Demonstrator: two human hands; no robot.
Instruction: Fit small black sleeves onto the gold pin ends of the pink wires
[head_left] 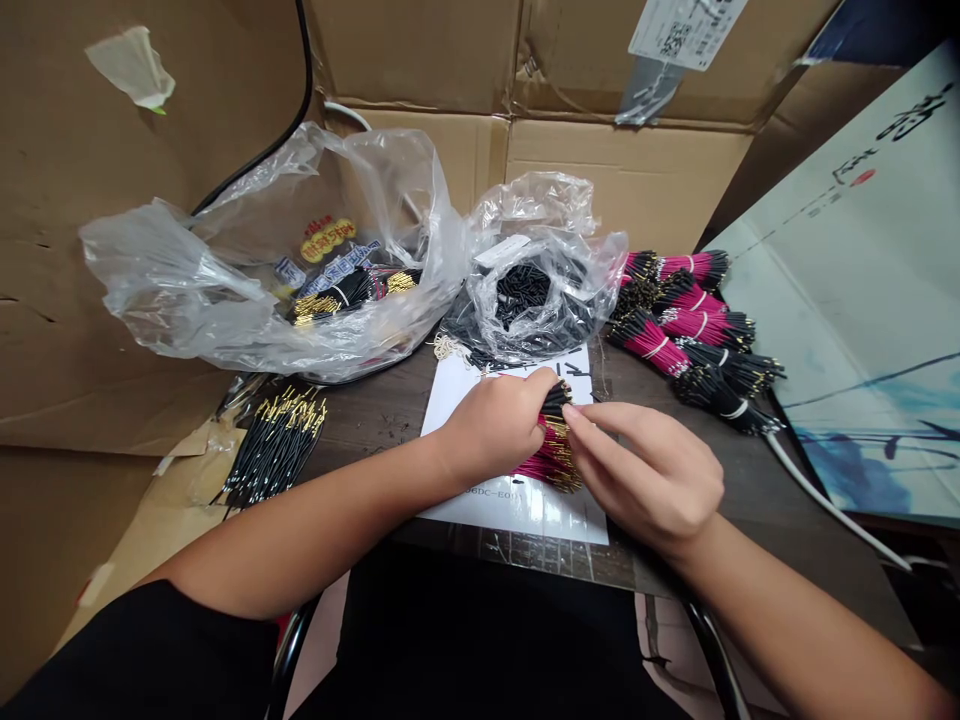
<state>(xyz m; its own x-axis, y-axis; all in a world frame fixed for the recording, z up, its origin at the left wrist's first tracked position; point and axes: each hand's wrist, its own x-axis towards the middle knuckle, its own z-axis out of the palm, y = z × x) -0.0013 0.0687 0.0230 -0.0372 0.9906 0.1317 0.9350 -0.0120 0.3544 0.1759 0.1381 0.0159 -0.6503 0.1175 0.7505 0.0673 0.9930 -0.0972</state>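
My left hand (495, 425) is closed around a bundle of black wires (556, 398) whose gold-coloured tips point right. At those tips, the fingers of my right hand (660, 475) are pinched together; whatever is between them is too small to make out. Below both hands, a pile of pink wires (544, 458) with gold-coloured ends lies on a white printed sheet (517, 512). Short black pieces are scattered on the sheet's far part, just beyond my left hand. My left hand hides part of the black bundle and of the pink wires.
Behind the sheet sits a clear bag of small black tubes (523, 292). A larger plastic bag (217, 300) holding wire bundles stands left. Loose black wires (277, 445) lie at left, tied pink bundles (701, 325) at right. Cardboard walls (420, 60) enclose the back.
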